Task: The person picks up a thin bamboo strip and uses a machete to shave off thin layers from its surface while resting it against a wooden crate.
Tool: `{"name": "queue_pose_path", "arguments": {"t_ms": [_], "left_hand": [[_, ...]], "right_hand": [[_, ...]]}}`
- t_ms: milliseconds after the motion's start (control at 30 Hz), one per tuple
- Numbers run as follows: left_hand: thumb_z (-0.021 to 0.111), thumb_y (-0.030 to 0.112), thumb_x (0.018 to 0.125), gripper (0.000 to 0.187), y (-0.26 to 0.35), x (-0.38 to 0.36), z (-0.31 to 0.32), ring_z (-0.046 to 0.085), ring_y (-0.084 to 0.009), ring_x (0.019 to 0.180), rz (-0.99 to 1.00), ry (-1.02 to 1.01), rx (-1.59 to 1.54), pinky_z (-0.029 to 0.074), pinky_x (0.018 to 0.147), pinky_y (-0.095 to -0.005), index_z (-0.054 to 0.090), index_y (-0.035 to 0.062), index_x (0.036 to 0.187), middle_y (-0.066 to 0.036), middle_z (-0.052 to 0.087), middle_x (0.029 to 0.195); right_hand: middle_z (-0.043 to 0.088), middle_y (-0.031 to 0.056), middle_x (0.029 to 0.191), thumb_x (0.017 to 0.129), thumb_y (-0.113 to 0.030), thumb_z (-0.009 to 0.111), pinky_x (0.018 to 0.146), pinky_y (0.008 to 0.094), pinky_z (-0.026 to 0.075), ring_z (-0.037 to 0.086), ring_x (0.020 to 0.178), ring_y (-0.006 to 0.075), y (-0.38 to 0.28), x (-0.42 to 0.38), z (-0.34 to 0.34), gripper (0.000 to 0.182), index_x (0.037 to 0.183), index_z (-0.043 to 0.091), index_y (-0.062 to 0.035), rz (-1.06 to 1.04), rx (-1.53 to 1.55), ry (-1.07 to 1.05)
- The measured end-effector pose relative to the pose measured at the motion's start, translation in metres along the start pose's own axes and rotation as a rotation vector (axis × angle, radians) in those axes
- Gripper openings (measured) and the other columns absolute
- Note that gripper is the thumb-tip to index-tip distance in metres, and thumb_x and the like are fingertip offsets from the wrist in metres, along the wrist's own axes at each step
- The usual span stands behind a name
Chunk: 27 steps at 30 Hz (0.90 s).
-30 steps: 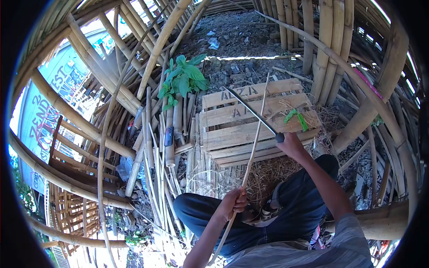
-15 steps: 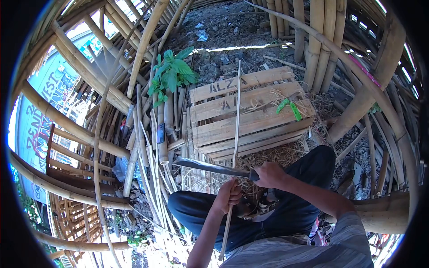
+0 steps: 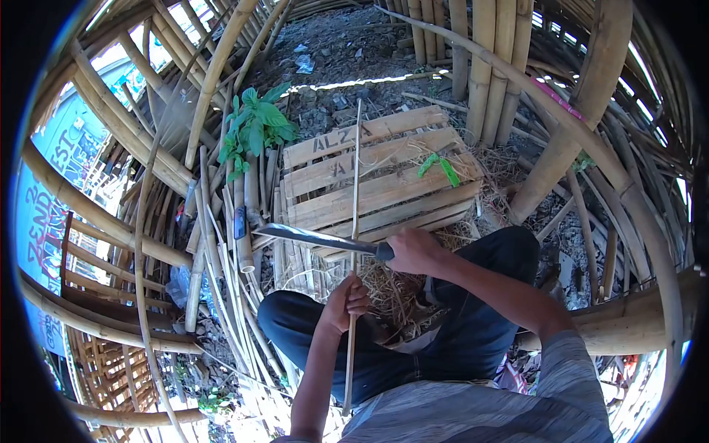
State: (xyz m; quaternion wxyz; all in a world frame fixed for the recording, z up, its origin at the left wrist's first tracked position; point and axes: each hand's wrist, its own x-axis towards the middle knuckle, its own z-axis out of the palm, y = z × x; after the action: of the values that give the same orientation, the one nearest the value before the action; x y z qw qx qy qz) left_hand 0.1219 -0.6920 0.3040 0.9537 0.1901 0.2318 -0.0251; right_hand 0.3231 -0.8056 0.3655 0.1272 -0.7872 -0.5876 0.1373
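My left hand [image 3: 347, 303] is closed around a long thin bamboo strip [image 3: 357, 170], which runs from near my lap up across the wooden crate. My right hand [image 3: 415, 252] grips the dark handle of a machete [image 3: 317, 238], its blade pointing left. The blade crosses the strip a little above my left hand; whether it bites into the strip cannot be made out. Beneath the strip's upper part sits the slatted wooden crate [image 3: 384, 173], with stencilled letters and green leaves [image 3: 441, 170] on top.
Bamboo poles [image 3: 493, 81] stand at the upper right, and a curved pole [image 3: 539, 81] arches over that side. A leafy plant [image 3: 255, 125] grows left of the crate. Cut strips [image 3: 240, 295] lie beside my left knee. Shavings [image 3: 399, 299] cover the ground between my legs.
My right hand and the machete have moved up along the strip, away from my left hand. The whole view has shifted, so the surroundings appear further left.
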Motion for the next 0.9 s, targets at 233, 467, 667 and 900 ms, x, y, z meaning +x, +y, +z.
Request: {"name": "queue_pose_path", "arguments": {"t_ms": [233, 467, 667, 900], "left_hand": [[0.045, 0.038, 0.098, 0.033, 0.010, -0.001, 0.013, 0.032, -0.0072, 0.051, 0.001, 0.046, 0.029, 0.028, 0.041, -0.0196, 0.044, 0.0159, 0.074, 0.004, 0.034, 0.060], [0.043, 0.037, 0.100, 0.030, 0.025, -0.020, 0.047, 0.029, -0.0050, 0.050, 0.018, 0.165, 0.253, 0.024, 0.038, -0.0171, 0.045, 0.0147, 0.080, 0.005, 0.031, 0.061], [0.040, 0.036, 0.100, 0.027, 0.025, -0.010, 0.034, 0.026, -0.0040, 0.046, 0.050, 0.193, 0.293, 0.022, 0.036, -0.0172, 0.046, 0.0150, 0.084, 0.006, 0.031, 0.059], [0.041, 0.033, 0.101, 0.027, 0.030, -0.001, 0.028, 0.028, -0.0031, 0.045, 0.085, 0.069, 0.234, 0.023, 0.036, -0.0166, 0.049, 0.0126, 0.086, 0.006, 0.033, 0.059]], "right_hand": [[0.062, 0.0209, 0.065, 0.068, -0.020, 0.065, 0.062, 0.0455, 0.053, 0.065, 0.064, 0.0370, 0.007, 0.014, -0.040, 0.022, 0.074, 0.064, 0.0008, 0.030, 0.024, 0.081], [0.062, 0.0219, 0.066, 0.067, -0.018, 0.067, 0.064, 0.0439, 0.052, 0.064, 0.064, 0.0363, 0.028, 0.018, -0.060, 0.025, 0.079, 0.064, 0.0035, -0.061, 0.103, 0.272], [0.062, 0.0217, 0.065, 0.066, -0.017, 0.066, 0.063, 0.0424, 0.049, 0.064, 0.064, 0.0346, 0.041, 0.037, -0.039, 0.027, 0.079, 0.063, 0.0066, 0.013, 0.245, 0.205], [0.059, 0.0223, 0.062, 0.067, -0.016, 0.067, 0.058, 0.0406, 0.044, 0.061, 0.058, 0.0316, 0.048, 0.032, -0.028, 0.027, 0.079, 0.062, 0.0087, 0.085, 0.294, 0.128]]}}
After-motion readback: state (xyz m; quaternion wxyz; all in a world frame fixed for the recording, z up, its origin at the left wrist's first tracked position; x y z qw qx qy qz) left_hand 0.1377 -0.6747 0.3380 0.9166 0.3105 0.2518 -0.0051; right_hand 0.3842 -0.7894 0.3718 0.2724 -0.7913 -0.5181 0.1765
